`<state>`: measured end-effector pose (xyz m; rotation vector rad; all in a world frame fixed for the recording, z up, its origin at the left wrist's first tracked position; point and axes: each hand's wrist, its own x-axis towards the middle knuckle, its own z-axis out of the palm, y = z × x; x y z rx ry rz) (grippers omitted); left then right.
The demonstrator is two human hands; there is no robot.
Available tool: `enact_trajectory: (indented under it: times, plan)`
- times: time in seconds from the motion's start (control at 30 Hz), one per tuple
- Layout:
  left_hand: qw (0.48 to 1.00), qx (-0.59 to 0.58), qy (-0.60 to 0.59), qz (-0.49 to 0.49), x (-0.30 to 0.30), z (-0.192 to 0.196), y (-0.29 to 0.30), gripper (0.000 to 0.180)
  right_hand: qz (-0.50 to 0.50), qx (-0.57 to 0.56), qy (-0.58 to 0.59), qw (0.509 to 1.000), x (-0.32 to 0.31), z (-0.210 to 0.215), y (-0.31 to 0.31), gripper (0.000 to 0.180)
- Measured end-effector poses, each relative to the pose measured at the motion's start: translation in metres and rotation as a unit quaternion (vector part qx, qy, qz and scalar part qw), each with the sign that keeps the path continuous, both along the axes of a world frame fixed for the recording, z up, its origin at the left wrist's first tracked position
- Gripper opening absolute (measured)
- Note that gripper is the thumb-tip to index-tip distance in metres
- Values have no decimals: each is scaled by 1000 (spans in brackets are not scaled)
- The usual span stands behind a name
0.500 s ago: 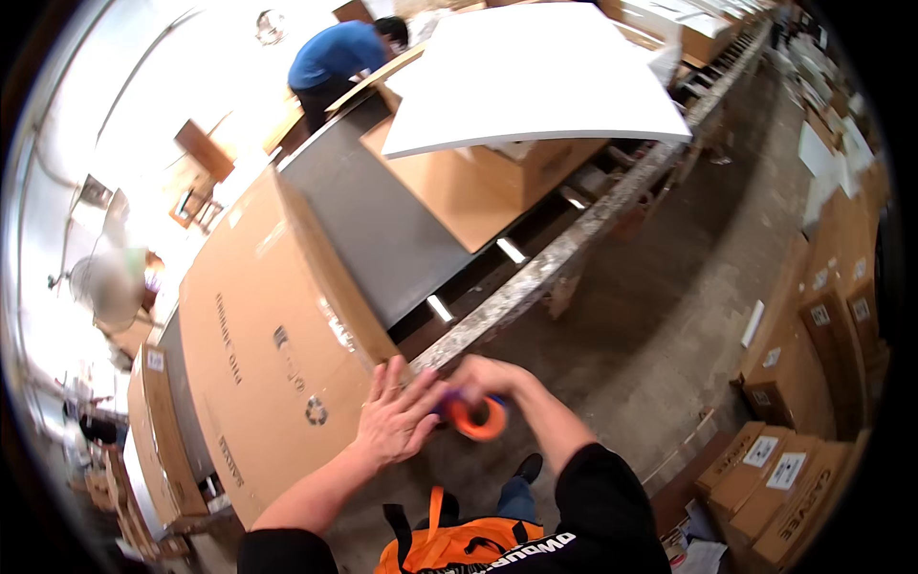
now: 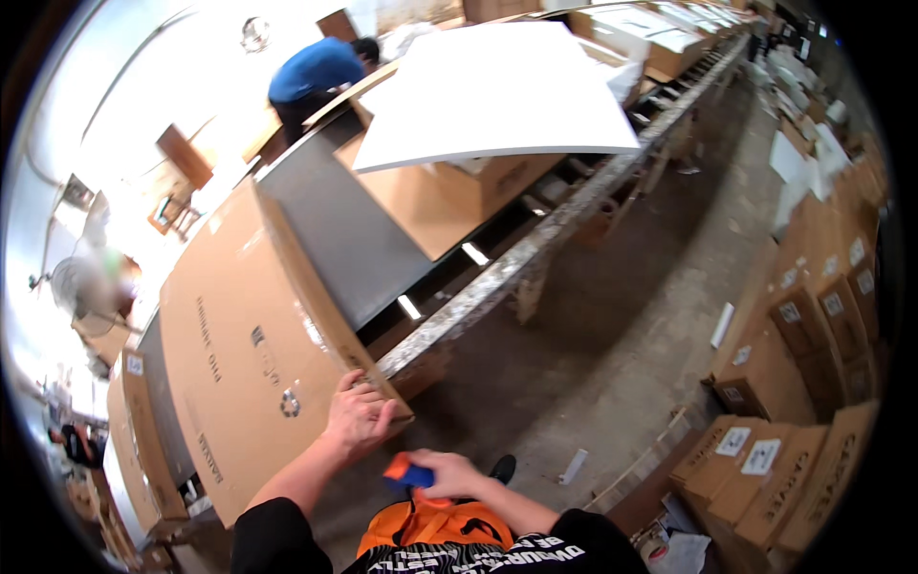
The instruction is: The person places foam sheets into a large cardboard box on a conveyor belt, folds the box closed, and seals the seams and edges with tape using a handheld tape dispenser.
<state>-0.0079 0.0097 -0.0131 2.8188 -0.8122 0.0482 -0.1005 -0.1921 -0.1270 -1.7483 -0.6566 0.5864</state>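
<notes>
Orange-and-blue tape dispenser (image 2: 413, 474) clasped in its grip, the right hand (image 2: 451, 475) is beside the cardboard carton (image 2: 239, 330), whose corner the left hand (image 2: 358, 419) touches, loosely spread.

Glare washes out the pale wall (image 2: 105, 124) at the upper left of the frame, where a thin dark line, cable or pipe, curves across it. Near the left edge stands a round fan (image 2: 78, 285), partly blurred; a small wooden stool (image 2: 172, 212) sits above and to its right, near an upright brown board (image 2: 185, 156). A roller conveyor with a worn, paint-flecked rail (image 2: 516, 265) runs from the centre to the upper right. Beside it, a grey concrete floor (image 2: 626, 383) carries a broad dark shadow and a white strip (image 2: 722, 325). Stacked cartons (image 2: 813, 320) line the dimmer right side.
</notes>
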Motion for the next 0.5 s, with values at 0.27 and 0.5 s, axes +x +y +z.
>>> enact_trajectory:
  times: [0.27, 0.5]
  plan:
    - [989, 98, 68, 85, 20, 15, -19, 33, -596, 67, 136, 789, -27, -13, -234, 73]
    - [747, -512, 384, 181, 188, -10, -137, 64, -709, 135, 109, 684, -26, -8, -291, 79]
